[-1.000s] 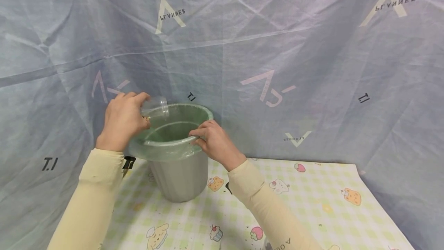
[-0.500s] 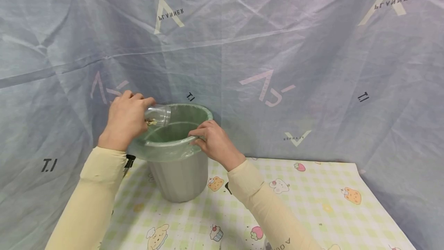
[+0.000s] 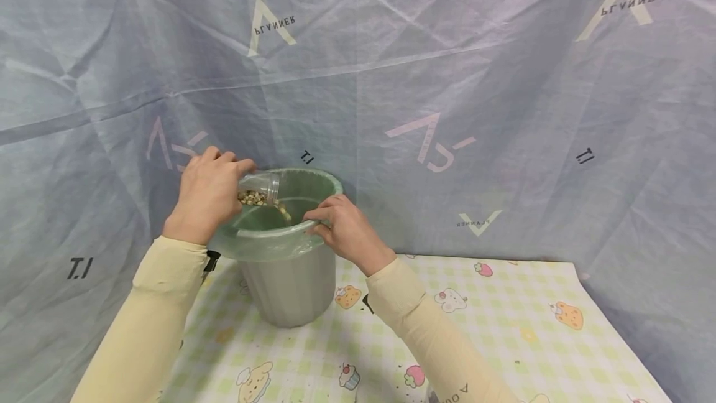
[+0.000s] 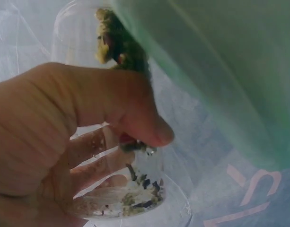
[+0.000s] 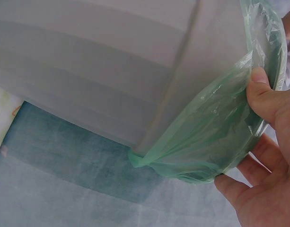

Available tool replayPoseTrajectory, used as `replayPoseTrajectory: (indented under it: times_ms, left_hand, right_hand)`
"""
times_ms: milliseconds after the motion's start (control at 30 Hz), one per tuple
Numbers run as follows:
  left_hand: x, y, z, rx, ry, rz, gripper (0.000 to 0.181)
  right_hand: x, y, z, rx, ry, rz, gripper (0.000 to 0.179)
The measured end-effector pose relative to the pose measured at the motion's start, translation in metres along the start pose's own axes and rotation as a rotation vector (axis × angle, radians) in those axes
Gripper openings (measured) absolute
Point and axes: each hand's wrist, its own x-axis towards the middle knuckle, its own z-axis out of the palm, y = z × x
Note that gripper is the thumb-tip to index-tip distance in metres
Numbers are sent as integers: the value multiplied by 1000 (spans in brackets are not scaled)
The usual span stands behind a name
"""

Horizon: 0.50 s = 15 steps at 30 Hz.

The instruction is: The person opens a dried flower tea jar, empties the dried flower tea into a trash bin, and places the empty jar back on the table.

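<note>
My left hand [image 3: 209, 194] grips a clear plastic jar [image 3: 263, 186], tipped with its mouth over a grey trash bin [image 3: 291, 291]. Small dried yellow-green and dark bits [image 3: 254, 198] lie along the jar's lower side, and some fall from its mouth into the bin. In the left wrist view the thumb and fingers wrap the jar [image 4: 76, 35], with more bits near its base. A green plastic bag [image 3: 274, 247] lines the bin and folds over the rim. My right hand [image 3: 352, 229] pinches the lined rim at the near right, thumb outside on the bag [image 5: 206, 127].
The bin stands on a table with a green-checked cartoon cloth [image 3: 492, 341], dotted with small dark crumbs. A grey-blue printed curtain [image 3: 503, 142] hangs behind and at both sides. Part of a clear object [image 3: 432, 393] shows by the right sleeve at the bottom edge.
The left hand has moved slightly right and tilted the jar further over the bin. Bits have slid toward its mouth and now spill out. The right hand stays on the rim.
</note>
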Motion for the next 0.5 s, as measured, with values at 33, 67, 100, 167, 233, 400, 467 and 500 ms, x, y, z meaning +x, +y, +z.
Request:
replayPoseTrajectory:
  times_ms: [33,67,100,167,233,400,467,500]
  left_hand:
    - [0,0,0,1,-1,1,59]
    - [0,1,0,3,-2,2,59]
    - [0,1,0,5,0,3,59]
    - [0,2,0,14,-4,6,60]
    - [1,2,1,25,-3,13,60]
    - [1,3,4,50,30,46,59]
    - [1,3,5,57,32,55,58]
    - [2,3,5,58,30,59,57]
  right_hand:
    - [0,0,0,1,-1,1,29]
    - [0,0,0,3,-1,2,28]
    - [0,0,0,3,1,1,28]
    - [0,0,0,5,4,-1,28]
    - [0,0,0,6,7,-4,28]
    - [-1,0,-1,9,3,-4,28]
    - [0,0,-1,10,1,-3,28]
    - [0,0,-1,10,1,-3,28]
